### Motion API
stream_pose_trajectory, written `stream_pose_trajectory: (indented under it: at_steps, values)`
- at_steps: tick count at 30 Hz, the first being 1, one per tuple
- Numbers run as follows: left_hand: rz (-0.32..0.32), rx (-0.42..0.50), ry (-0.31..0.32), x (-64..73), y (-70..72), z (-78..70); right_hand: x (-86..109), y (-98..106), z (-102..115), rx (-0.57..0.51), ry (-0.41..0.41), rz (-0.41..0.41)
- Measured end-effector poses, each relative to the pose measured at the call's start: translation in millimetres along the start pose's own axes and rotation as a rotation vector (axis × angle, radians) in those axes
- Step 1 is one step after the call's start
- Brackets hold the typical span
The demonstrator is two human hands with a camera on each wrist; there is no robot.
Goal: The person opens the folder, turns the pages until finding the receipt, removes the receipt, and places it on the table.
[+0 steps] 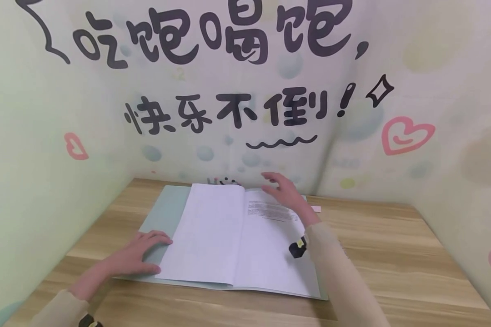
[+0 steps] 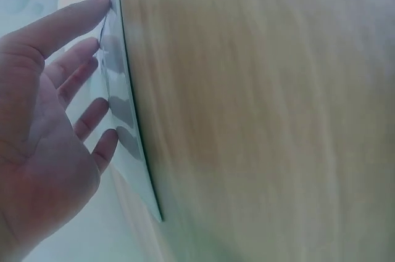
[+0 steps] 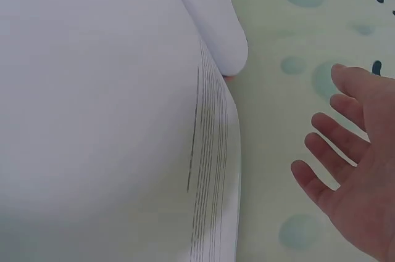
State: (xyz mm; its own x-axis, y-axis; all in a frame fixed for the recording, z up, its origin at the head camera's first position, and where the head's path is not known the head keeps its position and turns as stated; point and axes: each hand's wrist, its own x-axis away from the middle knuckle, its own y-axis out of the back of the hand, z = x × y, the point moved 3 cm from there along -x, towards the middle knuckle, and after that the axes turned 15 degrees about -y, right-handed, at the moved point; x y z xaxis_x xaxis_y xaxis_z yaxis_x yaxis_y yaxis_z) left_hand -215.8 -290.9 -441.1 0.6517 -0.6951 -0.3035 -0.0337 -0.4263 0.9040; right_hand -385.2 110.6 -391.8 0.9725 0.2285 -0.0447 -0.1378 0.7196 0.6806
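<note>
An open booklet with a pale blue cover lies on the wooden table. Its left page is blank, while the right page bears a block of small print near the top. My left hand rests at the lower left, over the cover, with fingertips at the left page's edge. In the left wrist view its fingers are extended beside the sheet edge. Above the top of the right page hovers my right hand, fingers spread and holding nothing. The right wrist view shows it apart from the paper.
The wooden table extends to both sides of the booklet. A wall with large black lettering and pink hearts stands behind it. A small pale tab sticks out past the right page. Each wrist carries a small black device.
</note>
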Motion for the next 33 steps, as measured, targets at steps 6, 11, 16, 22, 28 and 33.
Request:
stream_pose_trajectory:
  at_steps: [6,11,16,22,28,33]
  values:
    - [-0.068,0.032,-0.131,0.2,-3.1,-0.9,9.3,21,-34,-0.041,-0.041,-0.057]
    - [-0.084,0.046,-0.18,0.4,-2.7,-0.9,17.9,33,-60,-0.08,-0.086,-0.056]
    - [-0.07,0.056,-0.151,1.6,-1.6,-1.9,31.6,42,-79,-0.059,-0.109,-0.073]
    - [-0.032,0.072,-0.079,2.8,-1.8,-1.5,40.9,49,-102,-0.04,-0.152,-0.079]
    - [-0.032,0.078,-0.071,3.1,-2.5,-0.5,45.1,51,-116,0.065,-0.171,-0.073]
    - [-0.041,0.086,-0.083,2.7,-2.9,0.5,50.0,49,-121,0.145,-0.167,-0.008]
